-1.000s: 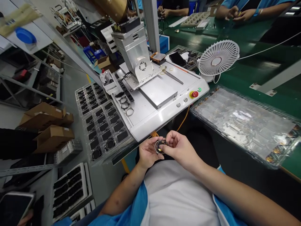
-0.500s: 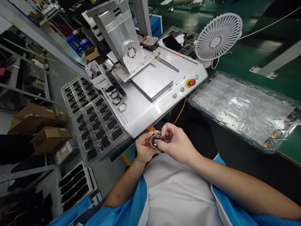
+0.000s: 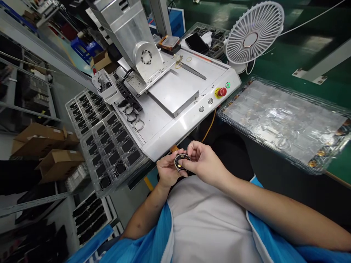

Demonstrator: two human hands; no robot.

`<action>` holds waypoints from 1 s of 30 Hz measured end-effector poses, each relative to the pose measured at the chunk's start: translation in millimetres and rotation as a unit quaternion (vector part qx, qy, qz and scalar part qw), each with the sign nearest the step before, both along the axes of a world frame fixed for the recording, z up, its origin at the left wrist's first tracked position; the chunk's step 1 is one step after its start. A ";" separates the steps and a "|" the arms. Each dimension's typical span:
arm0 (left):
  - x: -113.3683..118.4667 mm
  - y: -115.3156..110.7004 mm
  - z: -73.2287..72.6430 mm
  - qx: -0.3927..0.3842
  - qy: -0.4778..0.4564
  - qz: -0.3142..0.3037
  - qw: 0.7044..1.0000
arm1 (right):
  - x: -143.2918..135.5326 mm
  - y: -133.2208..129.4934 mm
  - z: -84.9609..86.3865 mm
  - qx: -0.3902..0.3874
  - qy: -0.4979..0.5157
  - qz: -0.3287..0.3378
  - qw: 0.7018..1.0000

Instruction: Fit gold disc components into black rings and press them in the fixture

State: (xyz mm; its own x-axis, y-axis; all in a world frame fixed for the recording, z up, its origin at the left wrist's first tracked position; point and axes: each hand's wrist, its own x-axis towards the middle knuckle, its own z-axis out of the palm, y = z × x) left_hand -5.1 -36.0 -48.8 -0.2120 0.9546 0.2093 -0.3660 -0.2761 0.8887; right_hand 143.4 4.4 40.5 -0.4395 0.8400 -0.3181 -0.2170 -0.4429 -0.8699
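One small, round black disc with a pale metallic rim is gripped right now in both hands, held up off the surfaces, above the lap and just before the near edge of the white machine base. By the left hand it is cradled at the rim, fingers curled around; by the right hand the opposite side is pinched, with the thumb laid across the dark face. That face is turned upward and back toward the wearer, yellow marks showing; in so round an outline, a long axis cannot be picked out.

And on the base, three thin, round, metal-coloured rings are seen laid in a row near the left edge. Silver metal tweezers are set slantwise behind a flat grey metal plate. To the right, a broad clear plastic tray is carried by the green desk; to the left, black pieces are held in clear plastic compartment trays.
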 end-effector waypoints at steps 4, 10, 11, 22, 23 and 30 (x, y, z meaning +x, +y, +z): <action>0.7 0.8 1.8 0.002 0.019 0.002 1.000 | 6.7 8.3 -7.4 -0.054 -0.021 0.044 0.997; 5.9 -1.2 9.1 -0.031 0.061 0.003 0.998 | 15.2 9.7 -17.8 -0.086 -0.034 0.081 0.992; 6.6 -1.7 10.6 -0.031 0.069 0.002 0.997 | 14.8 8.9 -19.5 -0.091 -0.023 0.071 0.993; 5.5 0.8 20.7 -0.045 0.096 0.072 0.992 | -7.3 12.2 -28.4 -0.066 0.046 0.032 0.996; 4.8 1.5 20.8 -0.054 0.087 0.078 0.992 | -9.1 14.7 -30.3 -0.049 0.029 0.038 0.998; 1.0 4.9 28.2 -0.062 -0.022 0.084 0.994 | 7.0 99.9 -22.7 0.063 -0.082 -0.100 0.990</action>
State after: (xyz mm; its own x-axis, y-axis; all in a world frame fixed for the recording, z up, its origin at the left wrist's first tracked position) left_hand -4.1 -31.1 -20.6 -0.3767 0.9230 0.0784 -0.3637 -0.2252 0.9039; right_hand 150.4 104.3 17.8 -0.2113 0.9425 -0.2591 -0.1400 -0.2916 -0.9462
